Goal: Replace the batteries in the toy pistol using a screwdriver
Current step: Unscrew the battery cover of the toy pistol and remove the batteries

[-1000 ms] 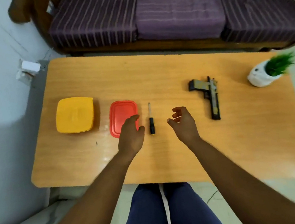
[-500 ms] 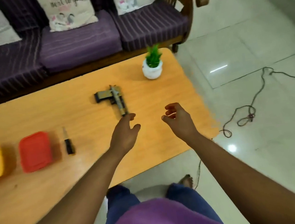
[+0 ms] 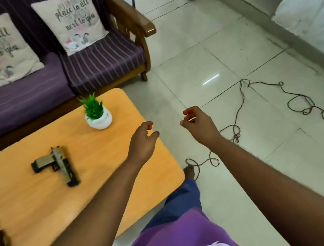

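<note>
Nothing is held at this moment. The left hand [image 3: 142,141] hovers over the right edge of the counter [image 3: 33,203], fingers loosely curled and apart, gripping nothing. The right hand [image 3: 199,126] hangs beyond that edge, over the tiled floor [image 3: 220,52], fingers likewise relaxed and empty. Both are raised as if ready to reach, so the task looks unstarted.

The toy pistol [image 3: 59,165] lies flat on its side in the middle of the visible counter, well to the left of the left hand and apart from everything else. Its long axis, the barrel and slide, runs from the far side toward the near edge, tilted slightly rightward, with the dark muzzle end nearest the person. The grip sticks out sideways toward the left edge of the view. Lying flat like this, it probably offers a side face for a screwdriver; where the battery cover sits cannot be made out.

The screwdriver [image 3: 1,237] rests near the lower left, blurred, handle toward the near edge and shaft pointing away. A potted plant [image 3: 97,115] stands near the far right corner.
</note>
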